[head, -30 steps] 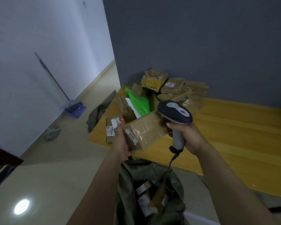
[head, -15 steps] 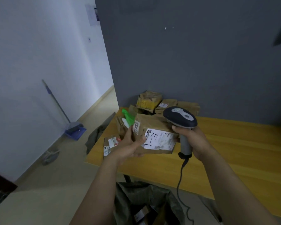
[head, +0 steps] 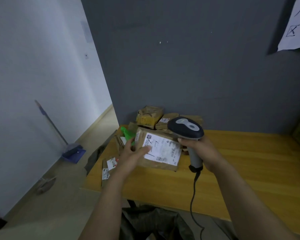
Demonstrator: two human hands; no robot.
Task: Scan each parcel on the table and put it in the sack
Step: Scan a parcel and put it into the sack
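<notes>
Head view: above the table's (head: 249, 161) left end the left hand (head: 130, 156) grips a parcel (head: 160, 151), label up; the right hand (head: 203, 149) wraps the scanner (head: 185, 129) handle. Scanning seems underway; next, aim at the barcode, then drop it in the sack (head: 154, 220) below the table.

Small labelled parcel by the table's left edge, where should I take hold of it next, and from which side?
Pinch the small parcel across its narrow width, coming from above, probably with the left hand once it drops the large parcel. It lies flat by the table edge with its top clear; the right hand grips the scanner.
</notes>
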